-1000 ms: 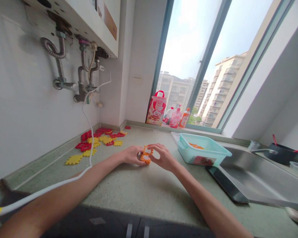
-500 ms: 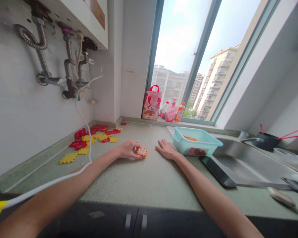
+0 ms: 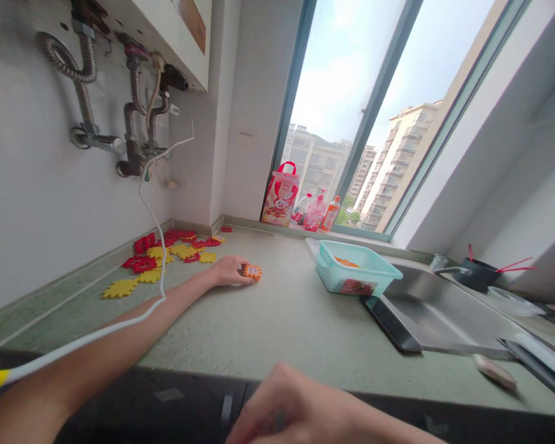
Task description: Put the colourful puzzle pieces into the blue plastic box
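My left hand [image 3: 228, 272] rests on the counter with thumb and fingers closed around a small orange foam puzzle block [image 3: 252, 272]. The block has toothed edges and a pale printed label on the side towards me. My right hand [image 3: 282, 407] is raised close to the camera at the bottom, over the counter's front edge. Its fingers look bent, but they are blurred and cut off by the frame, so whether they hold anything is hidden. To the left of my left hand lie several yellow foam puzzle pieces [image 3: 120, 288] and red foam puzzle pieces [image 3: 139, 264].
A turquoise plastic basket [image 3: 326, 280] with orange pieces inside stands right of the middle. Beside it are a black phone-like slab [image 3: 393, 327] and a steel sink [image 3: 425, 308]. A white cable [image 3: 134, 322] hangs across my left forearm. Bottles [image 3: 314, 213] line the windowsill.
My right hand has lifted from flat on the counter beside the basket and come back towards the camera. My left hand still holds the orange block; the view has shifted slightly.
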Demonstrator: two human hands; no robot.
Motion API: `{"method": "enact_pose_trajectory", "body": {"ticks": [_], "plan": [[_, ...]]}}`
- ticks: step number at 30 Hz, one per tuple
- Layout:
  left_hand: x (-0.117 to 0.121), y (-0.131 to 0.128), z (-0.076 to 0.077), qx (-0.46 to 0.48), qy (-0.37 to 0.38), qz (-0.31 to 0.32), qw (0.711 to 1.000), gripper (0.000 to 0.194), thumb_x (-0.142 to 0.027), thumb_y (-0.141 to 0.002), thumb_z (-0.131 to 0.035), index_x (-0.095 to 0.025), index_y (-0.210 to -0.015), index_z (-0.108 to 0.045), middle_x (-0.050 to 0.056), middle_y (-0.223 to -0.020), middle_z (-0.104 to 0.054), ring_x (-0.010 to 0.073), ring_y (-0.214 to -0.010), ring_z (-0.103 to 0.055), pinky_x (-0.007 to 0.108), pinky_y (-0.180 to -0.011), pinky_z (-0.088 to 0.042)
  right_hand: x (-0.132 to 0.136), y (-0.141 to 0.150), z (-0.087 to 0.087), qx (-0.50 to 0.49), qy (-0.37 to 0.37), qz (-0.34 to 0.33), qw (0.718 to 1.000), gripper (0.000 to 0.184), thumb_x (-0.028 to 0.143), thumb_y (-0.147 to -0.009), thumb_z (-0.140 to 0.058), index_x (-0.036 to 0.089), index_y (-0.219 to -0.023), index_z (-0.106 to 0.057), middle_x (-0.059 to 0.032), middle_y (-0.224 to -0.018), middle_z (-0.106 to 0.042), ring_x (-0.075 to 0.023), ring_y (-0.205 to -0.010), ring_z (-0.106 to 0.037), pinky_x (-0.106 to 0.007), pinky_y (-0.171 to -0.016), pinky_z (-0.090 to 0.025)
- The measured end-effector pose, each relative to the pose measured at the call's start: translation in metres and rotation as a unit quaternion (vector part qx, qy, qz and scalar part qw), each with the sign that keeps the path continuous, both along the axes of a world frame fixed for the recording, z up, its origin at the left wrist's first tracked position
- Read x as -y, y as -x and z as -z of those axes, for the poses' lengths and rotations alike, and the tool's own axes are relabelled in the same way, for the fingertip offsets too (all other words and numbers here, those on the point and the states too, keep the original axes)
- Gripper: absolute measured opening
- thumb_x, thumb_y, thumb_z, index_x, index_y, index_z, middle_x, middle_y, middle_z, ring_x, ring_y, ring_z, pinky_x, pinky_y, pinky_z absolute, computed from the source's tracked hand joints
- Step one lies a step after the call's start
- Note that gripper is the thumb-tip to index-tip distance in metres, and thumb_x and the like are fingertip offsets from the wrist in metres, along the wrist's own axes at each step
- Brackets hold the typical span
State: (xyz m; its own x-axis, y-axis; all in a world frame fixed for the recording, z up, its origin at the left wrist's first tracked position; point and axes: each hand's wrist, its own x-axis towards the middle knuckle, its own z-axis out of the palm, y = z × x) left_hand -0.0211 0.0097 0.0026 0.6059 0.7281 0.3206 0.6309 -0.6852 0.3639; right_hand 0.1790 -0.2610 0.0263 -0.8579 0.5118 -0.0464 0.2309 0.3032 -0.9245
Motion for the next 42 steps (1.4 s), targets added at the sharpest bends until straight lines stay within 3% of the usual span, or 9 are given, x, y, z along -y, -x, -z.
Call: {"method": "enact_pose_trajectory", "body": {"ticks": [4,7,9,12,22,27,32,37,42], "plan": [[0.006,0.000,-0.004,-0.005,0.003,0.031,0.999,0.046,-0.063,-0.076,-0.076,-0.022,-0.097,-0.078,0.001,-0.086,-0.067,0.0180,-0.075,-0.058,0.027,-0.067,-0.037,-0.086,-0.015,-0.032,0.020,-0.250,0.232,0.940,0.061,0.068,-0.101,-0.051,0.015,-0.099,-0.082,0.0018,-0.056,-0.058,-0.0099,-0.050,-0.051,-0.022,-0.055,-0.041],[0.008,0.001,-0.006,-0.005,0.011,0.050,0.999,0.045,-0.063,-0.078,-0.075,-0.021,-0.095,-0.077,0.001,-0.085,-0.067,0.0175,-0.074,-0.057,0.027,-0.066,-0.037,-0.162,-0.038,-0.020,0.121,-0.412,0.324,0.843,0.055,0.064,-0.102,-0.050,0.020,-0.122,-0.077,-0.0103,-0.102,-0.077,-0.0221,-0.094,-0.070,-0.034,-0.091,-0.050],[0.007,0.000,-0.005,-0.001,0.020,0.046,0.999,0.046,-0.062,-0.078,-0.076,-0.021,-0.098,-0.077,0.001,-0.087,-0.068,0.0177,-0.075,-0.057,0.028,-0.066,-0.037,-0.197,-0.053,0.002,0.215,-0.397,0.366,0.814,0.068,0.065,-0.104,-0.042,0.019,-0.153,-0.054,-0.0201,-0.151,-0.057,-0.0316,-0.140,-0.052,-0.048,-0.115,-0.038],[0.005,-0.001,-0.003,0.006,0.028,0.034,0.999,0.048,-0.062,-0.077,-0.077,-0.021,-0.102,-0.077,0.002,-0.090,-0.069,0.0181,-0.075,-0.058,0.028,-0.067,-0.037,-0.223,-0.069,0.033,0.331,-0.313,0.345,0.821,0.083,0.071,-0.104,-0.032,0.015,-0.166,-0.032,-0.0232,-0.173,-0.021,-0.0364,-0.161,-0.017,-0.060,-0.126,-0.017],[0.003,-0.005,-0.001,0.004,0.018,0.019,1.000,0.048,-0.062,-0.078,-0.076,-0.022,-0.103,-0.076,0.003,-0.092,-0.070,0.0190,-0.078,-0.061,0.028,-0.070,-0.039,-0.213,-0.066,0.039,0.308,-0.318,0.278,0.852,0.094,0.079,-0.100,-0.033,0.013,-0.168,-0.026,-0.0226,-0.174,-0.012,-0.0351,-0.163,-0.008,-0.060,-0.129,-0.008],[-0.003,-0.005,0.004,0.013,0.004,-0.054,0.998,0.046,-0.062,-0.076,-0.077,-0.022,-0.099,-0.077,0.005,-0.092,-0.071,0.0207,-0.078,-0.063,0.029,-0.069,-0.040,-0.204,-0.058,0.042,0.295,-0.314,0.294,0.853,0.103,0.080,-0.096,-0.043,0.008,-0.167,-0.023,-0.0239,-0.173,-0.013,-0.0368,-0.163,-0.008,-0.061,-0.130,-0.008],[-0.002,-0.006,0.006,0.008,-0.001,-0.009,1.000,0.045,-0.062,-0.077,-0.078,-0.023,-0.100,-0.076,0.004,-0.093,-0.070,0.0207,-0.079,-0.062,0.028,-0.069,-0.039,-0.201,-0.060,0.039,0.176,-0.363,0.279,0.871,0.090,0.062,-0.097,-0.060,0.018,-0.168,-0.025,-0.0200,-0.172,-0.024,-0.0317,-0.159,-0.028,-0.053,-0.129,-0.024],[0.010,-0.014,0.003,0.015,0.019,0.098,0.995,0.031,-0.048,-0.076,-0.079,-0.023,-0.093,-0.074,0.001,-0.090,-0.066,0.0189,-0.080,-0.060,0.027,-0.072,-0.040,-0.199,-0.058,0.038,0.071,-0.431,0.224,0.871,0.044,0.043,-0.099,-0.066,0.031,-0.141,-0.065,-0.0116,-0.160,-0.050,-0.0285,-0.142,-0.054,-0.047,-0.118,-0.044],[0.013,-0.015,0.001,0.020,0.041,0.112,0.993,0.033,-0.047,-0.074,-0.080,-0.022,-0.096,-0.076,0.000,-0.087,-0.064,0.0171,-0.076,-0.057,0.026,-0.070,-0.040,-0.203,-0.058,0.043,0.032,-0.408,0.212,0.888,0.041,0.043,-0.100,-0.065,0.030,-0.139,-0.068,-0.0098,-0.131,-0.073,-0.0264,-0.120,-0.068,-0.042,-0.106,-0.052]]}}
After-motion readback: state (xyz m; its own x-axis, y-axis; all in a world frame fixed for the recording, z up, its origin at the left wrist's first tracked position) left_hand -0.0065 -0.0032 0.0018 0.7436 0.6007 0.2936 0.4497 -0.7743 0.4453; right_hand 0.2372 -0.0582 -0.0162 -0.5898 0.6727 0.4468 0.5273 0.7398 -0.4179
